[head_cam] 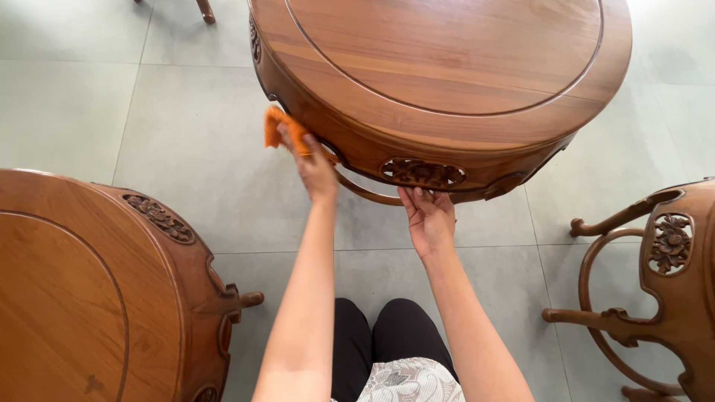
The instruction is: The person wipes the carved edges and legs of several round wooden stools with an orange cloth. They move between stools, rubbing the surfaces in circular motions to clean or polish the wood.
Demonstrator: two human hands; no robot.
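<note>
Pinching an orange cloth (281,130) in closed fingers, the left hand (313,167) is pressing it against the carved side of the round wooden table (447,74). The right hand (427,216) is lying open under the table's lower rim, fingertips touching the wood beside a carved panel (422,173).

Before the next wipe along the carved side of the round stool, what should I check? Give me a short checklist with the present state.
1. Orange cloth in the left hand: ok, held.
2. Cloth touching the carved rim of the round stool: ok, pressed on its side.
3. Right hand steadying the stool from below: ok, fingers at the lower edge.
4. Floor free beside the stool: ok.
5. Dust left in the carved panel: cannot tell.
</note>
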